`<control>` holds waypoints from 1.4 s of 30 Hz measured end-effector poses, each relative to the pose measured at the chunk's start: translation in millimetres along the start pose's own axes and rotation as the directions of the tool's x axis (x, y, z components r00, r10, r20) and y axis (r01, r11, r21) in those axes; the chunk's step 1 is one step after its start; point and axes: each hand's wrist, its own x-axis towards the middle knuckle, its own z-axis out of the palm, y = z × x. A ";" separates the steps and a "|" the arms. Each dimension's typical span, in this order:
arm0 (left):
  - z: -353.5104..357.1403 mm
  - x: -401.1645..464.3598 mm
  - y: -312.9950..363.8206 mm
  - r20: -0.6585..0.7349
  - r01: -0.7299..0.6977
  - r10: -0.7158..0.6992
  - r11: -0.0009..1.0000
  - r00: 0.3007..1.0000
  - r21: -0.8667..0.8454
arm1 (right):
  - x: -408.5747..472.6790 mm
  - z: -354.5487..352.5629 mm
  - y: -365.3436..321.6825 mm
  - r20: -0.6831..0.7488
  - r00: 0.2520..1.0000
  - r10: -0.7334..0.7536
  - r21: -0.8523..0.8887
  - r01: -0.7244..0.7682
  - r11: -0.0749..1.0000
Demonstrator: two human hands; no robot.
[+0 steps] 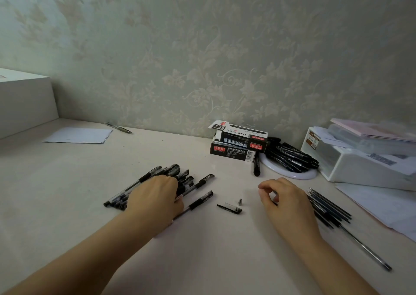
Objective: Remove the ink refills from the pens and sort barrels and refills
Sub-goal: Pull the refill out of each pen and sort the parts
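A heap of black capped pens [180, 175] lies left of centre on the pale desk [202, 249]. My left hand [155, 195] is palm down on this heap. Its fingers curl over the pens and its thumb is against one capped pen [200, 201] that sticks out to the right. A loose pen cap [229, 208] and a small metal tip [240, 201] lie between my hands. My right hand [286, 200] hovers with fingers curled, thumb near forefinger. I cannot tell whether it holds anything. A bundle of dark refills [328, 207] lies just right of it.
Two stacked pen boxes [238, 143] stand by the wall, with black markers [290, 156] on a white ring beside them. A white organiser [360, 159] and papers fill the right side. A long pen [364, 249] lies front right. A paper sheet [78, 135] and pen lie far left.
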 end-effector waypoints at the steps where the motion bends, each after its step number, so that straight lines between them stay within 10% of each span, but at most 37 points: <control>1: 0.2 0.2 -0.1 -0.015 0.002 -0.002 1.000 1.000 -0.008 | 0.1 0.1 0.1 0.002 1.000 0.001 0.000 -0.001 1.000; 16: -1.6 -1.8 7.6 -0.154 -0.091 0.058 0.973 0.986 -0.212 | 0.2 -0.7 -0.7 0.013 1.000 0.001 0.000 -0.001 1.000; 30: -7.5 1.6 10.4 -0.134 -0.031 0.022 0.997 0.991 -0.064 | -1.0 -7.1 -14.7 -0.036 0.999 0.018 0.092 -0.014 0.996; 32: -14.7 0.9 16.1 -0.252 -0.110 0.055 0.972 0.966 -0.208 | -0.1 -9.4 -25.7 -0.042 0.991 0.123 0.344 -0.102 0.933; 35: -18.6 -5.8 32.4 -0.335 -0.279 0.138 0.863 0.932 -0.421 | -1.9 -8.3 -47.4 0.302 0.937 0.177 0.752 -0.348 0.559; 42: 3.7 -13.8 47.7 -0.294 -0.344 0.211 0.764 0.932 -0.546 | -8.3 5.0 -53.5 0.415 0.875 0.250 0.796 -0.482 0.367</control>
